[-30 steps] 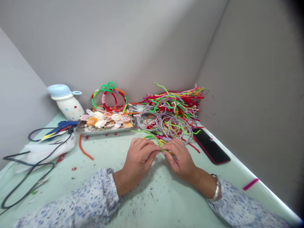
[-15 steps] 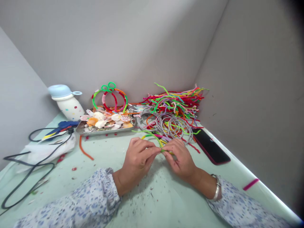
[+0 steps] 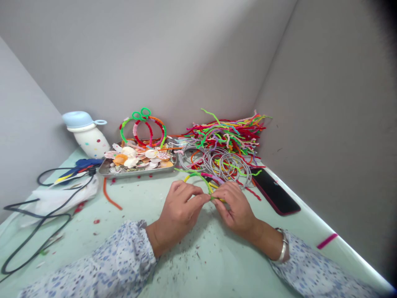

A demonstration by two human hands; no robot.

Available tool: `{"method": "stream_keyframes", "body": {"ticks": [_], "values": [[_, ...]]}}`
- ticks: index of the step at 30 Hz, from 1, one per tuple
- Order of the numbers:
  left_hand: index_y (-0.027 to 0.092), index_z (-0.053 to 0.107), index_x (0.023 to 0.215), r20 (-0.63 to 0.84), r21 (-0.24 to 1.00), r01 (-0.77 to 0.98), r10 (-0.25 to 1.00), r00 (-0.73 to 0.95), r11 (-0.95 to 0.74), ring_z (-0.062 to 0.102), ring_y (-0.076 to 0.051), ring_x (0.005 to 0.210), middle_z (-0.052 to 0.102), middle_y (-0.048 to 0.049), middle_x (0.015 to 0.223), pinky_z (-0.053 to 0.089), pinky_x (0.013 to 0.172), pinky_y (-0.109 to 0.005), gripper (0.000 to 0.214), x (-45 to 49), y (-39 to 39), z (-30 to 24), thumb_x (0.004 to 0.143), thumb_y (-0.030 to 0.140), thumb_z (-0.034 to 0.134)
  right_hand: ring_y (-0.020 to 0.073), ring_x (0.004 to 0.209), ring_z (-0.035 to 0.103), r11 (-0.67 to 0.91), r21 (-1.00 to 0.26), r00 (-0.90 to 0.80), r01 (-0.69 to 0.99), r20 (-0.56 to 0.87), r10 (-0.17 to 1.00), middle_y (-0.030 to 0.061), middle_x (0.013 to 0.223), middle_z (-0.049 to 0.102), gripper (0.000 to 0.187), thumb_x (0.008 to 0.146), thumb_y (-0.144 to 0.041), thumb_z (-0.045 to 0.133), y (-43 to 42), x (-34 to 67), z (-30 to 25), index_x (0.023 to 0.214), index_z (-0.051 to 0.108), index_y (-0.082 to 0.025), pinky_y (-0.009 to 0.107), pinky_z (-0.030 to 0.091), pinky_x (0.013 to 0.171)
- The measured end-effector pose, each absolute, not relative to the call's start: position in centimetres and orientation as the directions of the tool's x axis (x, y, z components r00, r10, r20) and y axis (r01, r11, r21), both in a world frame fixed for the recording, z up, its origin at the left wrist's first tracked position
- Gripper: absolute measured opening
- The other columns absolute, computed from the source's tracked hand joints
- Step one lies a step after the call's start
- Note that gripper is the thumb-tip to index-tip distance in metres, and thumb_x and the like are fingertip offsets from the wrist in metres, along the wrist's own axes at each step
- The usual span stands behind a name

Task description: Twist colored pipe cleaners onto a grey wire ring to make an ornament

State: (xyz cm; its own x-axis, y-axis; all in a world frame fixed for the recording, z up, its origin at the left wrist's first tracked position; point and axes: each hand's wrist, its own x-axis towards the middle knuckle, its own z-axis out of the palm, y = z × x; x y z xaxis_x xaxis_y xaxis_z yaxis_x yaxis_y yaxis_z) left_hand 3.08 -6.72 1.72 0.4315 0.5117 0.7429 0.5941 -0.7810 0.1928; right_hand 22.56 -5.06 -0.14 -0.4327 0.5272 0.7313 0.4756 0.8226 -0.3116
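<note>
While both hands meet fingertip to fingertip, the left hand and right hand pinch a green-yellow pipe cleaner between them; grey wire rings lie just beyond the fingers.

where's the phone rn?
Head view, right side: the phone lies flat on the table by the right wall, just right of the wire rings, beyond the right hand.

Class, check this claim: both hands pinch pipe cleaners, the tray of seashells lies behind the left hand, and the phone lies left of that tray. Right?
No. The head view shows the phone far right of the tray of seashells, beyond the right hand. The left hand and right hand do pinch the pipe cleaners.
</note>
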Motion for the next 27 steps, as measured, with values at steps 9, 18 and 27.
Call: {"method": "stream_keyframes", "body": {"ticks": [9, 18, 27], "values": [[0.019, 0.062, 0.099, 0.686, 0.182, 0.631, 0.557, 0.468, -0.754, 0.055, -0.018, 0.083, 0.064, -0.0048, 0.089, 0.039, 0.079, -0.036, 0.019, 3.23, -6.81, 1.58, 0.089, 0.008, 0.050, 0.0197, 0.078, 0.053, 0.826, -0.292, -0.447, 0.483, 0.728, 0.519, 0.0035, 0.081, 0.062, 0.010, 0.089, -0.016, 0.049, -5.02, 22.57, -0.08, 0.094, 0.056, -0.021, 0.037, 0.039, 0.074], [0.018, 0.058, 0.103, 0.635, 0.195, 0.648, 0.598, 0.489, -0.736, 0.055, -0.020, 0.086, 0.063, -0.0065, 0.092, 0.039, 0.079, -0.037, 0.017, 3.40, -6.86, 1.68, 0.091, 0.011, 0.047, 0.0203, 0.079, 0.053, 0.829, -0.277, -0.468, 0.485, 0.719, 0.514, 0.0042, 0.083, 0.063, 0.011, 0.090, -0.016, 0.049, -4.93, 22.61, -0.28, 0.095, 0.057, -0.021, 0.038, 0.039, 0.075], [0.018, 0.059, 0.100, 0.671, 0.205, 0.634, 0.578, 0.464, -0.746, 0.055, -0.019, 0.085, 0.064, -0.0056, 0.091, 0.039, 0.079, -0.036, 0.014, 3.44, -6.89, 1.50, 0.093, 0.014, 0.048, 0.0204, 0.079, 0.053, 0.832, -0.265, -0.471, 0.486, 0.723, 0.506, 0.0042, 0.082, 0.063, 0.011, 0.090, -0.016, 0.048, -4.93, 22.50, -0.15, 0.095, 0.057, -0.020, 0.038, 0.039, 0.075]]}}
